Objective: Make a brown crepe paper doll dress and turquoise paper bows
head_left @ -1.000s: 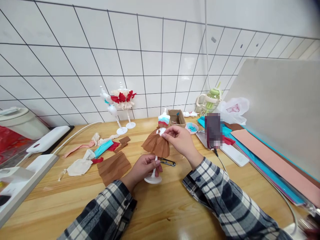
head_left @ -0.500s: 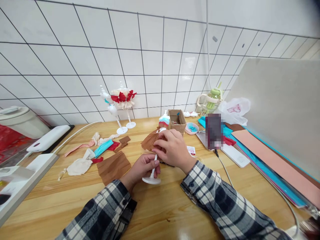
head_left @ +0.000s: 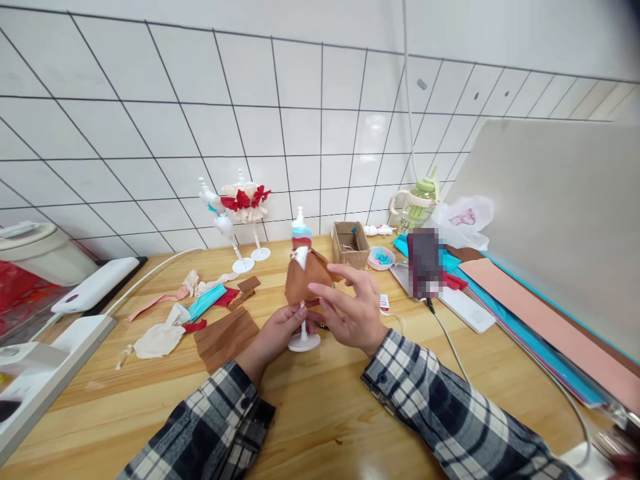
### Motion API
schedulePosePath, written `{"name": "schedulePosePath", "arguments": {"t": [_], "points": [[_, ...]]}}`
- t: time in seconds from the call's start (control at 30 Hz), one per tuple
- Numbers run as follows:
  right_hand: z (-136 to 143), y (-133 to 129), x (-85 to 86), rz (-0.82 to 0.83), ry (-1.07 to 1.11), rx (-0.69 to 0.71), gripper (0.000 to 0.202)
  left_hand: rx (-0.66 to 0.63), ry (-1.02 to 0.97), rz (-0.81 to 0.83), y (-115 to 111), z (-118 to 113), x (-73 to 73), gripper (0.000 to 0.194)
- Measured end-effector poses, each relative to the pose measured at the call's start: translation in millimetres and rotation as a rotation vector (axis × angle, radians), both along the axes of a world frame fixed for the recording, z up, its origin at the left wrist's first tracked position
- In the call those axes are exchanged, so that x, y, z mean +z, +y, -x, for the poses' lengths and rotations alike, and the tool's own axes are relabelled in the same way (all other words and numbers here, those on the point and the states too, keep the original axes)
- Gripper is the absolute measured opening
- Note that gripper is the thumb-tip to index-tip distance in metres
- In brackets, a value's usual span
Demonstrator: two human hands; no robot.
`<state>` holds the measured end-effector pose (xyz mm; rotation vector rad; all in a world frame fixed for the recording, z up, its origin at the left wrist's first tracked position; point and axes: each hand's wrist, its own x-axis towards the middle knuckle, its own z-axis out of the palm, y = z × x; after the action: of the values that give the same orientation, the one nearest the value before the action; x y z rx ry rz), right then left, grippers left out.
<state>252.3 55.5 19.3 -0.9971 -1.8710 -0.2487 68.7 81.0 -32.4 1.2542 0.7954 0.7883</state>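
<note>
A small white mannequin stand (head_left: 303, 341) is upright on the wooden table, its bust wrapped in light blue and red. Brown fabric (head_left: 304, 279) hangs around it like a skirt, with a white patch showing at the front. My left hand (head_left: 280, 330) is closed on the thin pole just below the fabric. Beside the skirt's right side, my right hand (head_left: 353, 303) has its fingers stretched out and apart; the fingertips are at the fabric, and whether they touch it I cannot tell. A flat brown fabric piece (head_left: 227, 337) lies left of my left hand.
Two dressed mannequins (head_left: 243, 265) stand near the tiled wall. Fabric scraps (head_left: 160, 339) lie at left, beside a power strip (head_left: 55, 373). A cardboard box (head_left: 351, 245), a pink bowl (head_left: 381, 259), a green bottle (head_left: 423, 200) and coloured sheets (head_left: 540, 320) are at right.
The mannequin has shifted left and stands straighter, its brown skirt now spread around the front. My right hand has moved off the pole to the right and its fingers have opened.
</note>
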Motion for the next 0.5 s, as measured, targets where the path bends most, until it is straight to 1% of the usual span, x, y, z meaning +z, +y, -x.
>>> {"name": "schedulePosePath", "arguments": {"t": [0.07, 0.13, 0.2, 0.33, 0.4, 0.5], "points": [[-3.5, -6.6, -14.1, 0.007, 0.154, -0.096, 0.034, 0.069, 0.021, -0.072, 1.2, 2.0, 1.6, 0.040], [-7.1, -12.7, -26.1, 0.061, 0.206, -0.125, 0.033, 0.133, 0.063, -0.144, 2.5, 4.0, 3.1, 0.042], [-9.8, -17.7, -32.8, 0.134, 0.176, -0.115, 0.034, 0.173, 0.124, -0.187, 4.2, 5.7, 3.8, 0.041], [-9.9, -22.7, -34.6, 0.261, 0.102, -0.108, 0.033, 0.240, 0.243, -0.293, 7.2, 7.9, 3.1, 0.041], [-8.5, -22.0, -36.0, 0.311, 0.058, -0.105, 0.033, 0.271, 0.307, -0.359, 8.1, 9.9, 3.0, 0.042], [-8.1, -17.3, -43.3, 0.382, -0.026, -0.101, 0.029, 0.320, 0.417, -0.440, 9.7, 16.9, 3.2, 0.041]]}}
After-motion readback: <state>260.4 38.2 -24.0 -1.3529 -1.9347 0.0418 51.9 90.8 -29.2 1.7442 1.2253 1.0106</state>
